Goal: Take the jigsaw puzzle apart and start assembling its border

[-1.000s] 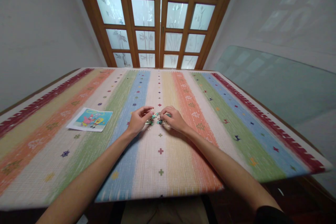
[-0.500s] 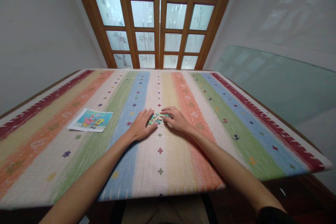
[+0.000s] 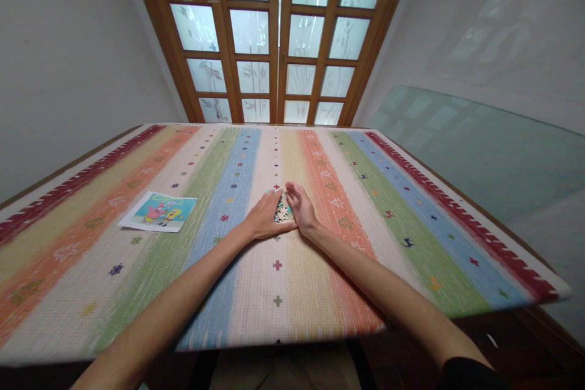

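Note:
A small heap of jigsaw puzzle pieces (image 3: 283, 213), teal, white and dark, lies on the striped tablecloth between my hands. My left hand (image 3: 266, 215) rests palm down at the heap's left side, thumb stretched along its near edge and fingers extended past it. On the right, my right hand (image 3: 301, 207) stands on its edge, palm toward the heap, fingers extended forward. Both hands touch or nearly touch the pieces, and some of the heap is hidden beneath the left fingers. Neither hand grips anything.
A printed cartoon picture (image 3: 159, 212) lies flat to the left on the striped tablecloth (image 3: 278, 283). Beyond the table's far edge stand wooden doors (image 3: 278, 67) with frosted panes. A glass panel (image 3: 457, 140) leans by the right wall.
My hands have come closer together around the puzzle pieces, narrowing the heap. My right hand has turned from palm down onto its edge, and my left thumb has swung across the near side.

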{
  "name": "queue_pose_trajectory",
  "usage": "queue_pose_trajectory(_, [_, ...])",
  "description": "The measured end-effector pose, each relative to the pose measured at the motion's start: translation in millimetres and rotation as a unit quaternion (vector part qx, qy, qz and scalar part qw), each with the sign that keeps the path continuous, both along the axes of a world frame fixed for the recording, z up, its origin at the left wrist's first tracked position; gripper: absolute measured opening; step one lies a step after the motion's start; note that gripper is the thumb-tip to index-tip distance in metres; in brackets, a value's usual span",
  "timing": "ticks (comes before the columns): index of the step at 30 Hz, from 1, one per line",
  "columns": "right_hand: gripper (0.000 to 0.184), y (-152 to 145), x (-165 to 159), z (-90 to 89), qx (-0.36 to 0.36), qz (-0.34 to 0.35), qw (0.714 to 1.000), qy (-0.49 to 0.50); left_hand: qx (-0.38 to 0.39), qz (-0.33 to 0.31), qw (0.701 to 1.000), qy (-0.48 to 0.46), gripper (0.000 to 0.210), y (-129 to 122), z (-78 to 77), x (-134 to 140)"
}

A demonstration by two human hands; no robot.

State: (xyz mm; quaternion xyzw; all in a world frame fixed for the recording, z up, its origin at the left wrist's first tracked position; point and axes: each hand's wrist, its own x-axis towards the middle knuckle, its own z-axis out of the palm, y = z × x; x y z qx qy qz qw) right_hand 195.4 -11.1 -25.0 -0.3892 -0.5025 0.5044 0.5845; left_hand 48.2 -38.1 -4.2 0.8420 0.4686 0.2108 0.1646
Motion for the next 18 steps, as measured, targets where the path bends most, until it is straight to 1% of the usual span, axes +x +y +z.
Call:
queue_pose_trajectory(3, [0.053, 8, 25, 4.1, 0.006, -0.028, 0.999, -0.041, 0.019, -0.010, 0.999, -0.039, 0.083, 3, -3.3, -2])
queue_pose_trajectory(5, [0.048, 8, 43, 7.9, 0.012, -0.039, 0.996, -0.080, 0.034, -0.022, 0.997, -0.070, 0.069, 4, -4.3, -5])
queue_pose_trajectory(7, [0.038, 4, 57, 12.5, 0.018, -0.033, 0.991, -0.126, 0.041, -0.030, 0.994, -0.094, 0.059, 5, -4.2, -7])
queue_pose_trajectory(10, [0.017, -5, 69, 19.3, 0.044, 0.003, 0.979, -0.197, 0.045, -0.043, 0.991, -0.117, 0.048, 7, -3.0, -9])
queue_pose_trajectory(11, [0.014, -8, 71, 20.9, 0.059, 0.018, 0.973, -0.224, 0.047, -0.046, 0.990, -0.123, 0.044, 7, -2.5, -10])
queue_pose_trajectory(12, [0.015, -11, 73, 22.1, 0.081, 0.036, 0.961, -0.264, 0.051, -0.048, 0.990, -0.126, 0.041, 7, -2.1, -10])
queue_pose_trajectory(14, [0.021, -15, 76, 23.3, 0.158, 0.072, 0.899, -0.402, 0.061, -0.044, 0.988, -0.132, 0.037, 7, -1.2, -10])
queue_pose_trajectory(16, [0.024, -17, 77, 23.6, 0.204, 0.085, 0.849, -0.479, 0.070, -0.040, 0.988, -0.134, 0.036, 7, -0.5, -10])
queue_pose_trajectory(17, [0.024, -16, 77, 23.9, 0.213, 0.086, 0.839, -0.494, 0.074, -0.039, 0.988, -0.133, 0.036, 7, -0.2, -9])
queue_pose_trajectory(18, [0.023, -16, 77, 24.5, 0.217, 0.088, 0.834, -0.500, 0.078, -0.041, 0.988, -0.128, 0.036, 7, 0.0, -9])
